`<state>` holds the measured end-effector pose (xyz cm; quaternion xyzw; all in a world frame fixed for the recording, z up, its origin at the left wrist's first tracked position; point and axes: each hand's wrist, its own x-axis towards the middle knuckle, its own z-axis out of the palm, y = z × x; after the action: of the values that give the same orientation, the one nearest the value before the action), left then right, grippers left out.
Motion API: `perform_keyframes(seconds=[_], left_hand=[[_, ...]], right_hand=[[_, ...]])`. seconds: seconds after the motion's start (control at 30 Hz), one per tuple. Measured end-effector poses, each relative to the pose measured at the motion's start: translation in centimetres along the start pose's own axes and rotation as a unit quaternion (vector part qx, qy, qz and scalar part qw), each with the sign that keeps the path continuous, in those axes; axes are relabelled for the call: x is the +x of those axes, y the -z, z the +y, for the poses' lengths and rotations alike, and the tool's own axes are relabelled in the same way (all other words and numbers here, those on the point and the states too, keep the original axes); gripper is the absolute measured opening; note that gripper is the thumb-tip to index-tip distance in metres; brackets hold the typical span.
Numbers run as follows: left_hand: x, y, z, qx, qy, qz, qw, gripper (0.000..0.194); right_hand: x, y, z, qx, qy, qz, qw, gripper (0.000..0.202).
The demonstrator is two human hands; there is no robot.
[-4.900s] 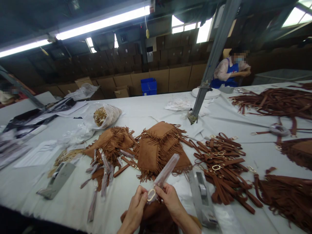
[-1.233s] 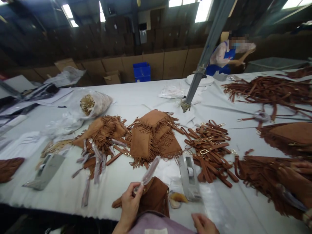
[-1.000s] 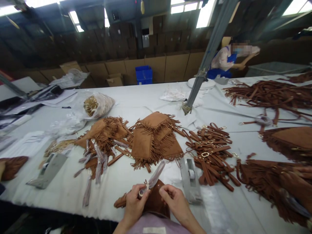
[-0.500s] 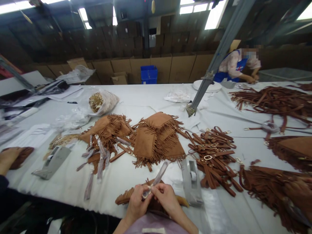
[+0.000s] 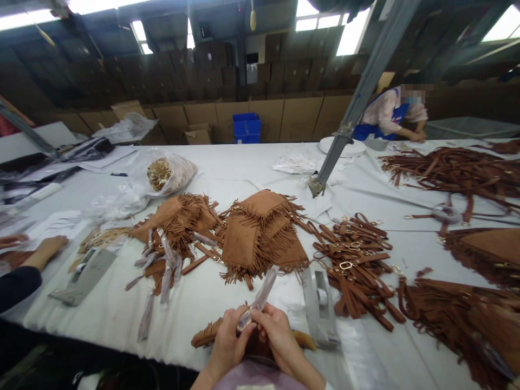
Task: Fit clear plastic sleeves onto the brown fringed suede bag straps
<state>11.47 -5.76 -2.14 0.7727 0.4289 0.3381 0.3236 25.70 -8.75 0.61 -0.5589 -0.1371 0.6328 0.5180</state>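
Observation:
Low in the middle, my left hand [image 5: 227, 340] and my right hand [image 5: 279, 335] meet on a plastic-wrapped strap [image 5: 266, 290]. Both hands are closed, fingers pinching its lower end, where something metallic shines. The strap's free end points up and away to the right. Beneath my hands lies a brown fringed bag [image 5: 206, 334], mostly hidden by them. A grey tape dispenser [image 5: 322, 319] stands just right of my right hand. Ahead lie stacked brown fringed bags [image 5: 241, 238], and several wrapped straps [image 5: 166, 273] rest to the left.
Brown straps with gold clasps [image 5: 353, 265] are piled to the right. Another tape dispenser [image 5: 83, 276] and a co-worker's hand [image 5: 51, 249] are at left. A metal post [image 5: 345, 127] rises from the table [image 5: 227, 162]. A person [image 5: 390, 114] works at the far right.
My fingers have shifted slightly on the wrapped strap, still holding it. At left, the co-worker's arm has reached further in over the table, and a second hand shows.

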Motion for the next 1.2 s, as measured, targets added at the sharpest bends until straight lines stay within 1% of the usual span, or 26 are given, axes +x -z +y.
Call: perform_keyframes(seconds=[0.1, 0.13, 0.17, 0.2, 0.23, 0.27, 0.3, 0.33, 0.37, 0.4, 0.47, 0.53, 0.6, 0.7, 0.77, 0.83, 0.87, 0.9, 0.97, 1.0, 1.03, 1.1, 1.2], left_hand=[[0.7, 0.4, 0.0, 0.012, -0.070, -0.053, 0.996, 0.028], [0.9, 0.4, 0.1, 0.007, -0.079, -0.062, 0.995, 0.028], [1.1, 0.4, 0.2, -0.004, -0.074, -0.064, 0.995, 0.028], [1.2, 0.4, 0.3, -0.020, -0.048, -0.056, 0.997, 0.028], [1.4, 0.4, 0.5, -0.042, -0.002, -0.044, 0.998, 0.029], [1.5, 0.4, 0.8, -0.072, 0.057, -0.034, 0.995, 0.029], [1.8, 0.5, 1.1, -0.111, 0.122, -0.029, 0.986, 0.031], [2.0, 0.5, 1.5, -0.159, 0.184, -0.027, 0.970, 0.034], [2.3, 0.5, 1.8, -0.214, 0.237, -0.028, 0.947, 0.036], [2.6, 0.6, 2.1, -0.272, 0.277, -0.030, 0.921, 0.038], [3.2, 0.7, 2.5, -0.371, 0.328, -0.020, 0.868, 0.039], [3.5, 0.7, 2.5, -0.430, 0.363, -0.001, 0.827, 0.042], [3.6, 0.7, 2.2, -0.464, 0.387, -0.004, 0.797, 0.045], [3.6, 0.7, 1.7, -0.497, 0.411, -0.042, 0.763, 0.043], [3.7, 0.7, 1.6, -0.507, 0.420, -0.046, 0.751, 0.040], [3.8, 0.6, 1.6, -0.505, 0.416, -0.022, 0.756, 0.041], [3.9, 0.6, 1.6, -0.494, 0.408, -0.002, 0.768, 0.041], [4.0, 0.7, 1.6, -0.475, 0.398, 0.019, 0.784, 0.041], [4.2, 0.8, 1.5, -0.424, 0.371, 0.057, 0.824, 0.040], [4.3, 0.9, 1.5, -0.395, 0.357, 0.068, 0.844, 0.038], [4.4, 0.9, 1.4, -0.366, 0.343, 0.074, 0.862, 0.037], [4.4, 1.0, 1.4, -0.313, 0.314, 0.072, 0.893, 0.034], [4.2, 0.9, 1.8, -0.241, 0.276, 0.059, 0.929, 0.030]], right_hand=[[0.5, 0.0, 0.0, -0.025, 0.024, 0.023, 0.999, 0.042], [0.7, 0.1, 0.0, -0.035, 0.030, 0.025, 0.999, 0.042], [0.9, 0.1, 0.0, -0.045, 0.036, 0.028, 0.998, 0.042], [1.1, 0.1, -0.1, -0.055, 0.042, 0.030, 0.997, 0.042], [1.3, 0.1, -0.2, -0.064, 0.049, 0.031, 0.996, 0.042], [1.5, 0.1, -0.3, -0.072, 0.057, 0.032, 0.995, 0.042], [1.6, 0.1, -0.4, -0.079, 0.064, 0.032, 0.994, 0.042], [1.8, 0.1, -0.5, -0.087, 0.072, 0.029, 0.993, 0.042], [1.9, 0.1, -0.6, -0.095, 0.080, 0.026, 0.992, 0.042], [2.1, 0.0, -0.7, -0.105, 0.088, 0.023, 0.990, 0.042], [2.3, -0.1, -0.7, -0.127, 0.107, 0.022, 0.986, 0.039], [2.4, -0.2, -0.7, -0.146, 0.122, 0.024, 0.981, 0.036], [2.4, -0.4, -0.9, -0.159, 0.129, 0.020, 0.979, 0.031], [2.0, -0.5, -1.6, -0.177, 0.142, -0.005, 0.974, 0.025], [1.9, -0.2, -2.0, -0.209, 0.164, -0.025, 0.964, 0.022], [2.1, 0.4, -2.4, -0.251, 0.188, -0.020, 0.949, 0.023], [2.2, 0.9, -2.5, -0.264, 0.196, 0.000, 0.944, 0.026], [2.3, 1.4, -2.5, -0.265, 0.198, 0.029, 0.943, 0.031], [2.3, 2.3, -2.7, -0.235, 0.185, 0.085, 0.950, 0.040], [2.2, 2.6, -2.8, -0.211, 0.173, 0.099, 0.957, 0.043], [2.1, 2.7, -2.9, -0.188, 0.159, 0.099, 0.964, 0.046], [1.6, 2.2, -3.1, -0.151, 0.134, 0.071, 0.977, 0.050], [1.1, 0.5, -3.3, -0.099, 0.092, 0.029, 0.990, 0.057]])
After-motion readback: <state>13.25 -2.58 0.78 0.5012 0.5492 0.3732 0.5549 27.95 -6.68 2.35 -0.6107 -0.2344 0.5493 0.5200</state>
